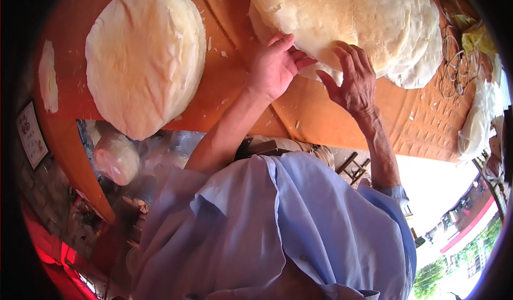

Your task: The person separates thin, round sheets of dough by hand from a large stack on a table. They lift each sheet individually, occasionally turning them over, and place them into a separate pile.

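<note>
Left hand (275, 65) and right hand (352, 81), fingers spread, are pressing the flatbread stack (347, 17) lying on the worktop (230, 86).

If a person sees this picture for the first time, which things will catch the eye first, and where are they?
Most striking are two stacks of pale round flatbreads on the orange table: one stack at upper left, a bigger one at upper right. Both hands work at the near edge of the bigger stack, the left hand beside the right hand, fingers on the bread. The person's light blue shirt fills the lower middle.
</note>
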Action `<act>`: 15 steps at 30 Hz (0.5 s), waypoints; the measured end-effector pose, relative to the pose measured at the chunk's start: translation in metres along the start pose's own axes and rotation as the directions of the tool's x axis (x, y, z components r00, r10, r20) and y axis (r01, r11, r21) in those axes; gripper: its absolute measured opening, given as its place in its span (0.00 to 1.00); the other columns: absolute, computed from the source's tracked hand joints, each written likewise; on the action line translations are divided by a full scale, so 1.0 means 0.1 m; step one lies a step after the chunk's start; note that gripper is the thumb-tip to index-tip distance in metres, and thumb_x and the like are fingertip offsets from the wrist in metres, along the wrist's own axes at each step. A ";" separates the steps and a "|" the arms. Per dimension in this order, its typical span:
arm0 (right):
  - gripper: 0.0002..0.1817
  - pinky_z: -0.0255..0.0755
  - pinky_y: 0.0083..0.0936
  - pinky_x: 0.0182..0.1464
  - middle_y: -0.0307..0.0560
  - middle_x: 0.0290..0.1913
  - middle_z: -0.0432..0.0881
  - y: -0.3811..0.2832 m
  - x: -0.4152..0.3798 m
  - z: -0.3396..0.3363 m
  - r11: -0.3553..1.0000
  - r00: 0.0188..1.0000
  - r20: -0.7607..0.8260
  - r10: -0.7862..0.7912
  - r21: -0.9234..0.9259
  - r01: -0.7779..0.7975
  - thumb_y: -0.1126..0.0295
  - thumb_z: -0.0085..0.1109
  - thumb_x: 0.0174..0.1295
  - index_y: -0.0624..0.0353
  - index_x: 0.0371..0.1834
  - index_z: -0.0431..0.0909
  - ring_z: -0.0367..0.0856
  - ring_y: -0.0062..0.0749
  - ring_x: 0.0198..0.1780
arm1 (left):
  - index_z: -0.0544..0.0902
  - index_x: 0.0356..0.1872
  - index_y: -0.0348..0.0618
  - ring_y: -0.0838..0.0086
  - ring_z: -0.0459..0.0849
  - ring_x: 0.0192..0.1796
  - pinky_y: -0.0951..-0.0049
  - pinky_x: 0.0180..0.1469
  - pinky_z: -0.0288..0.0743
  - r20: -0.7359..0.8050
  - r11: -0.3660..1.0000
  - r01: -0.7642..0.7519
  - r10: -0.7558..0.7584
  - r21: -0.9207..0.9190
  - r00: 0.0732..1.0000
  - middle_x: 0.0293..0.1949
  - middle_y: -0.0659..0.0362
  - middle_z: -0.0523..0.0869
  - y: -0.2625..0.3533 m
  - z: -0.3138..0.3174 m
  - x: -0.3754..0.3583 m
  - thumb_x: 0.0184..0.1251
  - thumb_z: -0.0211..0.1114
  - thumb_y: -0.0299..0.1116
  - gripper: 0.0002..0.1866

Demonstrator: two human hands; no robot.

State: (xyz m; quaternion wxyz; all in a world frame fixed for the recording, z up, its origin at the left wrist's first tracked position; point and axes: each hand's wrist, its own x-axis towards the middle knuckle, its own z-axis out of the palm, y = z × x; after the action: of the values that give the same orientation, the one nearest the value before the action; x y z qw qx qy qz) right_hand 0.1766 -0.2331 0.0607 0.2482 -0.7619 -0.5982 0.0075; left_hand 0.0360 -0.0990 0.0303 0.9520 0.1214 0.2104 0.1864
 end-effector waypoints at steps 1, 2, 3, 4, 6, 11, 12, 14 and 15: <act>0.24 0.74 0.38 0.46 0.46 0.51 0.79 -0.04 0.06 0.00 0.999 1.000 -0.007 0.017 -0.038 -0.018 0.69 0.69 0.50 0.55 0.52 0.75 0.78 0.45 0.50 | 0.73 0.59 0.39 0.56 0.79 0.58 0.48 0.65 0.70 0.062 1.000 0.001 0.001 -0.028 0.998 0.57 0.50 0.78 0.00 -0.01 0.03 0.70 0.57 0.38 0.21; 0.25 0.74 0.38 0.45 0.45 0.51 0.79 -0.06 0.10 0.00 0.997 0.999 -0.014 0.032 -0.074 -0.033 0.69 0.69 0.49 0.55 0.53 0.75 0.78 0.45 0.49 | 0.73 0.58 0.39 0.55 0.80 0.56 0.47 0.65 0.70 0.123 0.998 0.000 0.007 -0.057 0.992 0.56 0.50 0.79 0.02 0.02 0.05 0.70 0.56 0.37 0.20; 0.25 0.73 0.37 0.44 0.45 0.49 0.80 0.00 0.12 0.08 0.996 0.997 -0.073 0.029 -0.087 -0.035 0.73 0.66 0.47 0.55 0.53 0.76 0.78 0.44 0.46 | 0.74 0.57 0.39 0.55 0.80 0.55 0.45 0.65 0.70 0.110 0.999 0.001 0.005 -0.053 0.994 0.56 0.49 0.79 0.03 0.06 0.06 0.69 0.56 0.36 0.19; 0.22 0.73 0.37 0.43 0.43 0.47 0.81 0.09 0.12 0.18 0.989 0.990 -0.132 0.049 -0.129 -0.067 0.76 0.63 0.45 0.54 0.48 0.78 0.79 0.43 0.45 | 0.74 0.56 0.38 0.54 0.81 0.54 0.44 0.65 0.69 0.096 0.999 -0.002 0.006 -0.047 0.995 0.55 0.49 0.80 0.04 0.10 0.08 0.68 0.56 0.35 0.18; 0.18 0.74 0.33 0.40 0.39 0.41 0.83 0.12 0.24 0.13 0.981 0.989 -0.130 0.066 -0.174 -0.088 0.79 0.61 0.45 0.52 0.43 0.81 0.80 0.39 0.41 | 0.74 0.55 0.38 0.52 0.81 0.54 0.43 0.66 0.68 0.050 0.998 0.015 -0.012 -0.056 0.999 0.55 0.48 0.80 0.06 0.05 0.13 0.67 0.56 0.34 0.18; 0.13 0.78 0.29 0.34 0.40 0.31 0.84 0.23 0.72 -0.60 0.972 0.970 -0.228 0.088 -0.192 -0.133 0.80 0.58 0.52 0.48 0.37 0.84 0.83 0.35 0.34 | 0.70 0.60 0.36 0.42 0.71 0.65 0.41 0.69 0.63 -0.048 0.998 0.057 -0.055 0.032 0.997 0.59 0.40 0.75 0.04 -0.04 0.26 0.69 0.51 0.38 0.22; 0.12 0.79 0.30 0.35 0.41 0.31 0.84 0.19 0.78 -0.76 0.960 0.953 -0.263 0.149 -0.193 -0.204 0.79 0.58 0.52 0.48 0.37 0.84 0.83 0.36 0.34 | 0.69 0.61 0.36 0.41 0.69 0.66 0.41 0.70 0.62 -0.065 0.996 0.063 -0.059 0.058 0.996 0.60 0.39 0.73 0.05 -0.02 0.25 0.70 0.51 0.38 0.23; 0.12 0.79 0.30 0.35 0.41 0.31 0.84 0.13 0.78 -0.79 0.965 0.966 -0.237 0.104 -0.210 -0.155 0.79 0.59 0.52 0.48 0.36 0.84 0.83 0.38 0.33 | 0.66 0.63 0.36 0.41 0.68 0.67 0.41 0.70 0.62 -0.055 0.994 0.082 -0.077 0.077 0.995 0.61 0.39 0.72 0.06 0.06 0.28 0.71 0.51 0.40 0.25; 0.11 0.79 0.30 0.35 0.41 0.31 0.84 0.09 0.79 -0.76 0.968 0.972 -0.221 0.083 -0.216 -0.132 0.78 0.59 0.52 0.48 0.36 0.84 0.83 0.38 0.32 | 0.66 0.63 0.37 0.41 0.68 0.67 0.41 0.70 0.62 -0.025 0.993 0.091 -0.089 0.074 0.996 0.61 0.39 0.71 0.08 0.10 0.30 0.71 0.51 0.41 0.25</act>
State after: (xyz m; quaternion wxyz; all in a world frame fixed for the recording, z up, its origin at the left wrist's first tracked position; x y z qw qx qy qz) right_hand 0.2308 -0.1907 0.1467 0.2200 -0.8133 -0.5231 -0.1286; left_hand 0.0628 -0.0816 0.0306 0.9518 0.1455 0.2329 0.1366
